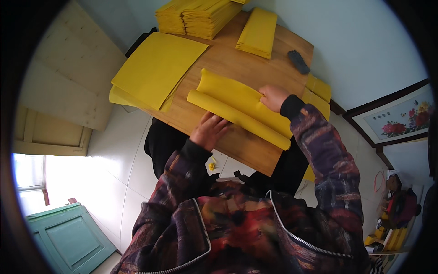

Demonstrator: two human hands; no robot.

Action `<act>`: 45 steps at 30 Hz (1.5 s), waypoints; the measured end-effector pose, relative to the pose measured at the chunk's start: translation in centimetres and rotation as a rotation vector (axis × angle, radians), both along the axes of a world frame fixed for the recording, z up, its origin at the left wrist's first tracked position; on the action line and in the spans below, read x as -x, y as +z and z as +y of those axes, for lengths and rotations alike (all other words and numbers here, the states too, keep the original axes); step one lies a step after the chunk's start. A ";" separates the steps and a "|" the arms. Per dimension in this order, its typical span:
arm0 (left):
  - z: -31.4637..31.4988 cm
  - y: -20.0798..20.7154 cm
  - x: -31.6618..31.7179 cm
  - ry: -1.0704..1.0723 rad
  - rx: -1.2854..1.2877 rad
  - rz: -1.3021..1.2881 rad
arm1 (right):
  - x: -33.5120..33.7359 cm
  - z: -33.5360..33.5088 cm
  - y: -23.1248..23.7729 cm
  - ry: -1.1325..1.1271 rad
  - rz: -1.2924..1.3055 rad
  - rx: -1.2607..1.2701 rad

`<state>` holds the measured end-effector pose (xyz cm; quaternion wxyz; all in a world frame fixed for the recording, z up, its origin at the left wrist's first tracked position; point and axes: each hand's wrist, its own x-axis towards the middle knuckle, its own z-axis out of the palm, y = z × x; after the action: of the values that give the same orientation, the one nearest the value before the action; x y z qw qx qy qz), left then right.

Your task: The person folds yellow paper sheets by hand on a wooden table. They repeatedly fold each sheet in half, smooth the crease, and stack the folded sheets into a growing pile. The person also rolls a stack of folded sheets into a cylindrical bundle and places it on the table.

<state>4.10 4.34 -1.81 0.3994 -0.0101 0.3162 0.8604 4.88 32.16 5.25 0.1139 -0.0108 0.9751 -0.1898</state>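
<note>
A yellow paper sheet [230,89] lies across the wooden table [219,57] in front of me, its near side curled into a long loose roll [242,121]. My left hand [207,131] rests at the table's near edge, fingers stretched out and fingertips touching the underside of the roll. My right hand [273,97] is closed at the sheet's far right edge, fingers curled and pressed together on the paper. To the left, a flat stack of large yellow sheets [157,68] overhangs the table edge.
At the back stand a thick pile of folded yellow paper [200,18] and a narrower folded stack [258,32]. A dark grey cloth-like lump [298,61] sits near the right edge. More yellow paper [317,98] is beyond it. A framed flower picture [397,116] leans by the wall.
</note>
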 end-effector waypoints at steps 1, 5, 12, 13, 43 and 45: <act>-1.1 0.2 -0.3 0.043 0.139 0.058 | 0.9 0.8 -0.3 0.006 -0.018 -0.006; -4.6 1.3 -1.1 0.183 0.603 0.438 | 3.5 2.6 -1.6 -0.004 -0.074 -0.050; -2.3 4.3 -3.2 0.349 0.885 1.550 | 6.7 2.9 -2.6 -0.045 -0.070 -0.138; -1.9 4.5 -3.4 0.331 0.893 1.613 | 7.0 3.1 -2.7 -0.058 -0.062 -0.128; -2.9 0.9 -3.1 -0.151 1.116 1.890 | 5.2 4.2 -4.0 -0.178 0.601 -0.358; -3.0 0.7 -3.2 -0.150 1.126 1.889 | 2.8 3.3 -3.5 -0.203 0.642 -0.147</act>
<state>7.27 1.32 -1.06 -0.0138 0.4905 0.8410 0.2278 2.07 35.42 1.77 -0.2176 0.0355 0.9684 -0.1163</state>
